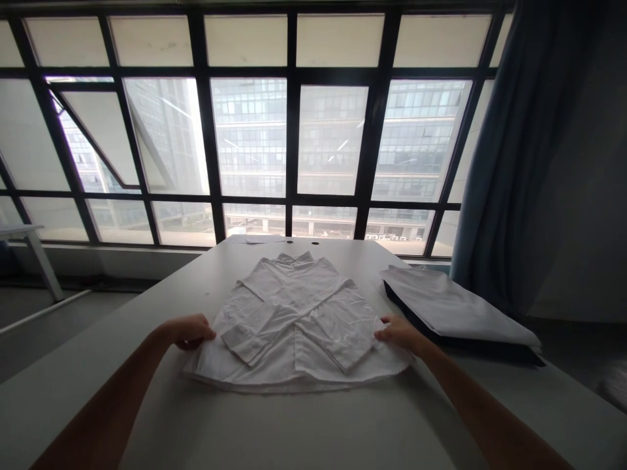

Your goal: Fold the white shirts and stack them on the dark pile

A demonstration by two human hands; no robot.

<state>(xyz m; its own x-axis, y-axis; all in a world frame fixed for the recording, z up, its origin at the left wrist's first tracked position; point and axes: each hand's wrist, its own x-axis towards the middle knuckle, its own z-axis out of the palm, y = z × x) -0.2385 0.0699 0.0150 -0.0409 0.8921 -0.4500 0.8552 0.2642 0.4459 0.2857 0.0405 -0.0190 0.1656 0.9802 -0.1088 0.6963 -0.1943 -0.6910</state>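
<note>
A white long-sleeved shirt (289,307) lies front up on the table, its collar pointing toward the windows and its hem toward me. Both sleeves are folded in across the front, with the cuffs near the lower part. My left hand (192,331) pinches the shirt's left side edge, a little above the hem. On the opposite side my right hand (398,333) is closed on the right side edge at about the same height. The cloth between the hands lies mostly flat, with some creases.
The long white table (235,431) reaches to the windows. At its right lies a stack of folded white cloth (460,303) with a dark layer beneath. Far back are a sheet of paper (262,240) and two dark holes. A blue curtain (509,170) hangs at the right.
</note>
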